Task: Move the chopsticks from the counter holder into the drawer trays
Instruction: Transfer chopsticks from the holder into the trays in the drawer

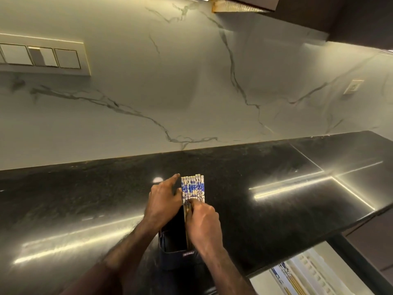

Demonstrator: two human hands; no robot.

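A row of several chopsticks with white and blue patterned tops stands in a dark holder on the black counter. My right hand is closed around the wooden shafts of the chopsticks just below the patterned part. My left hand rests against the left side of the row, index finger stretched out, thumb touching the outermost chopstick. At the bottom right an open drawer holds a white tray, and several chopsticks lie in it.
The glossy black counter runs left to right, backed by a marble wall with switch plates at left and a socket at right. Dark cabinets hang at the top right. The drawer sits below the counter's front edge.
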